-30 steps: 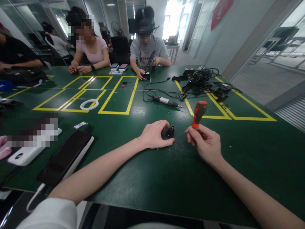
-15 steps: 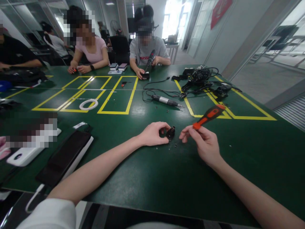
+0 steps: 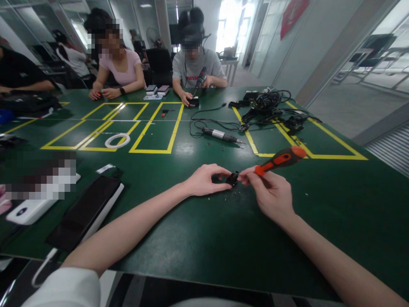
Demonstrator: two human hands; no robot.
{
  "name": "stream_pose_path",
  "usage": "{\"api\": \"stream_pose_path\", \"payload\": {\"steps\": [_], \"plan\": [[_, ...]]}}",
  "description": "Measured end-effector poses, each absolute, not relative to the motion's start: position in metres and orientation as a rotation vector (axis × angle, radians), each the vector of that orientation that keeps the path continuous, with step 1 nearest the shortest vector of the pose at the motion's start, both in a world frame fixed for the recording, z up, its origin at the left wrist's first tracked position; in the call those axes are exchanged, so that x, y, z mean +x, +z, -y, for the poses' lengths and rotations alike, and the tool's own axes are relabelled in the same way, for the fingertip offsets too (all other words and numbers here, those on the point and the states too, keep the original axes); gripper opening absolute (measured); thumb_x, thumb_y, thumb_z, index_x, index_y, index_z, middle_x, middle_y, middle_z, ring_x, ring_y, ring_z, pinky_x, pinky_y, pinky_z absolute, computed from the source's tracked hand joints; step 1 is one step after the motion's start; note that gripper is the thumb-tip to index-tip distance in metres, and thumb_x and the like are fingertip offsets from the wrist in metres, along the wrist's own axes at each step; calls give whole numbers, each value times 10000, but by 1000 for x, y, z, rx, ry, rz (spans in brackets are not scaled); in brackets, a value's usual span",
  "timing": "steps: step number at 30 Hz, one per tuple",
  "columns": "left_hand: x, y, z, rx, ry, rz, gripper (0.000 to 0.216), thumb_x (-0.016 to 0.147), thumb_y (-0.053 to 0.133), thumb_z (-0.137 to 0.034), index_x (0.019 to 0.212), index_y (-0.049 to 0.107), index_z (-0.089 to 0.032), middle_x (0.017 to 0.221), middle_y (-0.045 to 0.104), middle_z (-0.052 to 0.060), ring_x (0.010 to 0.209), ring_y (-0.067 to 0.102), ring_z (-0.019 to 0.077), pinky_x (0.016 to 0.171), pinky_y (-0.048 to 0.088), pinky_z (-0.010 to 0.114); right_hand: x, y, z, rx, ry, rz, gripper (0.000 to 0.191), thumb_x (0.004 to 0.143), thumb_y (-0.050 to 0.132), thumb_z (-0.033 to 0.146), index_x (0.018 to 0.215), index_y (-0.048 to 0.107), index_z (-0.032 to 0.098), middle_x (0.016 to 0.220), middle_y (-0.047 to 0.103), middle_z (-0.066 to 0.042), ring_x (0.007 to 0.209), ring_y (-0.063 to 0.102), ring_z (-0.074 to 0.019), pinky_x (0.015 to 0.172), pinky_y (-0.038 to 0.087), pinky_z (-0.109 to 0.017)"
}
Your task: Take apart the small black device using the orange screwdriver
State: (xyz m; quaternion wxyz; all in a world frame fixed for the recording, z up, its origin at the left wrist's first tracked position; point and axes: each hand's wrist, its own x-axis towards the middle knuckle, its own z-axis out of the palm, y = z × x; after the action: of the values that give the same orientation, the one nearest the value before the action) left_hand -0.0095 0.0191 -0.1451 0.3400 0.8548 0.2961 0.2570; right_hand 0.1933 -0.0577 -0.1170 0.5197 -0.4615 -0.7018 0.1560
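I see the left hand [image 3: 204, 181] resting on the green table [image 3: 198, 238], its fingers curled around a small black part [image 3: 232, 178] and pinching it from the left side. The part sits on the table near the middle of the scene, between the two hands, with a short neck pointing up and to the right. The right hand [image 3: 271, 194] grasps an orange-handled screwdriver [image 3: 280, 157] close to the metal end; the handle slants up and to the right, and the tip end meets the black part. The blade itself is hidden by the fingers. A few tiny screws [image 3: 237, 194] lie on the table just beside the part. Farther away, a corded electric screwdriver [image 3: 220, 135] lies near a yellow marked line, with a tangle of black cables [image 3: 271, 108] to the far right. A dark tablet [image 3: 86, 211] lies to the near left.
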Motion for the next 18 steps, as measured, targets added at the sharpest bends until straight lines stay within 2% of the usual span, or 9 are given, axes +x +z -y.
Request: {"api": "stream_pose_path", "payload": {"steps": [3, 11, 18], "plan": [[-10, -145, -20, 2209, 683, -743, 355, 851, 794, -384, 1142, 753, -184, 998, 765, 46, 868, 654, 161, 781, 487, 277, 191, -116, 57, -1098, 406, 1657, 211, 973, 618, 274, 836, 769, 221, 743, 772, -28, 629, 724, -185, 626, 617, -298], [-11, -143, -20, 2167, 651, -744, 376, 846, 798, -370, 1165, 747, -177, 1025, 760, 56, 875, 639, 164, 779, 487, 286, 188, -117, 58, -1067, 445, 1683, 244, 976, 608, 273, 814, 782, 221, 707, 767, -22, 603, 722, -182, 614, 625, -297], [-11, -144, -20, 2140, 658, -733, 377, 835, 805, -360, 1159, 750, -176, 1022, 759, 54, 854, 636, 157, 767, 488, 280, 188, -119, 59, -1048, 352, 1673, 245, 968, 588, 207, 822, 784, 227, 752, 794, -26, 611, 738, -177, 613, 624, -287]]}}
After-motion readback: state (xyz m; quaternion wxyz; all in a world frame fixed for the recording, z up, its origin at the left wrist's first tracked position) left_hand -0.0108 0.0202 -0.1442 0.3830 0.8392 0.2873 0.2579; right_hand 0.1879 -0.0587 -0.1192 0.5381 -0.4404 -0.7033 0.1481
